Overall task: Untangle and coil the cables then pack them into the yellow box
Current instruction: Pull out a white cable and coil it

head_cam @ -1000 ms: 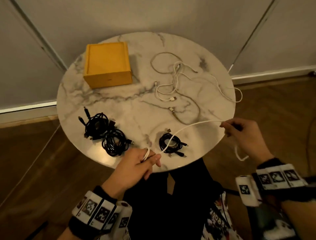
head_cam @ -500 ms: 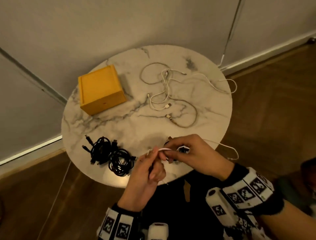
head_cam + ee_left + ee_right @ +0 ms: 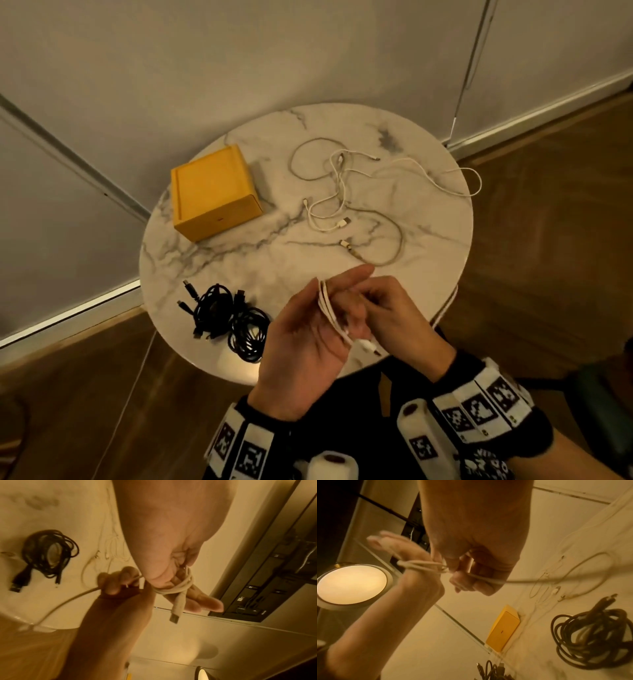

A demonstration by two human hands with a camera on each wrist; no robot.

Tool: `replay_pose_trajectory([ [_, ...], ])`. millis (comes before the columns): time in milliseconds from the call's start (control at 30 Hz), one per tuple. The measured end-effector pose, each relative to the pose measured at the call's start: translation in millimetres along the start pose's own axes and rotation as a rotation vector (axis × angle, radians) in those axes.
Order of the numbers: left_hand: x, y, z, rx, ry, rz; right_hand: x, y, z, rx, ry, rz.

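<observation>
A white cable [image 3: 327, 306] is wound in loops round the straight fingers of my left hand [image 3: 337, 298], above the table's near edge. Its USB plug [image 3: 175, 617] hangs below the fingers [image 3: 202, 601]. My left thumb presses the loops in the left wrist view. My right hand [image 3: 371, 301] pinches the same cable [image 3: 423, 565] just beside the loops; the free length trails off the table's right edge [image 3: 445, 305]. The yellow box [image 3: 214, 197] stands closed at the back left. Loose white cables [image 3: 342, 198] lie tangled at the back.
Two coiled black cables [image 3: 212, 308] [image 3: 248, 334] lie at the round marble table's [image 3: 205, 267] front left. Another black coil [image 3: 594, 638] lies under my hands, hidden in the head view. A lit round lamp [image 3: 351, 584] stands off to the side. Wood floor surrounds the table.
My hands were apart with the white cable stretched between them; they came together, and the cable now lies in loops round my left fingers, palm turned up.
</observation>
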State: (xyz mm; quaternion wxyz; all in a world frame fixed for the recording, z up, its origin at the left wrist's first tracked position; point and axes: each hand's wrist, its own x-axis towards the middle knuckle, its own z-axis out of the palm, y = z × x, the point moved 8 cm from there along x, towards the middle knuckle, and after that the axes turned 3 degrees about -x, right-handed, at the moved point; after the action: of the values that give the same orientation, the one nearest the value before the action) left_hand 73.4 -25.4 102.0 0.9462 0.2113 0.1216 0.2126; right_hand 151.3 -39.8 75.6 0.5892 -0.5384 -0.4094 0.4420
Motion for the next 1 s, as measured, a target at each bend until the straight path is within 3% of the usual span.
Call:
replay_pose_trajectory([
  [167, 8.7, 34.5, -7.3, 0.192, 0.171, 0.21, -20.5, 19.8, 28.6, -0.19, -0.231, 0.137],
  [267, 9.8, 52.1, -13.7, 0.366, 0.204, 0.326, -30.6, 9.9, 38.1, -0.392, -0.348, 0.112],
  [400, 5.7, 61.5, -18.5, 0.53, 0.227, 0.357, -22.7, -10.4, 27.4, -0.611, -0.292, -0.034],
  [533, 0.8, 58.1, -23.2, 0.573, 0.223, 0.309, -17.4, -8.0, 18.7, -0.725, -0.242, -0.082],
  [667, -7.0, 62.8, -35.4, 0.432, 0.314, 0.32, -21.7, -6.2, 21.5, -0.733, -0.272, -0.078],
  [867, -14.7, 59.1, -61.1, -0.098, 0.444, 0.305, -29.4, -23.7, 30.8, -0.763, -0.326, -0.116],
  [1000, -15.4, 55.6, -63.6, -0.029, 0.431, 0.337, -28.8, -27.7, 35.1, -0.887, -0.372, -0.157],
])
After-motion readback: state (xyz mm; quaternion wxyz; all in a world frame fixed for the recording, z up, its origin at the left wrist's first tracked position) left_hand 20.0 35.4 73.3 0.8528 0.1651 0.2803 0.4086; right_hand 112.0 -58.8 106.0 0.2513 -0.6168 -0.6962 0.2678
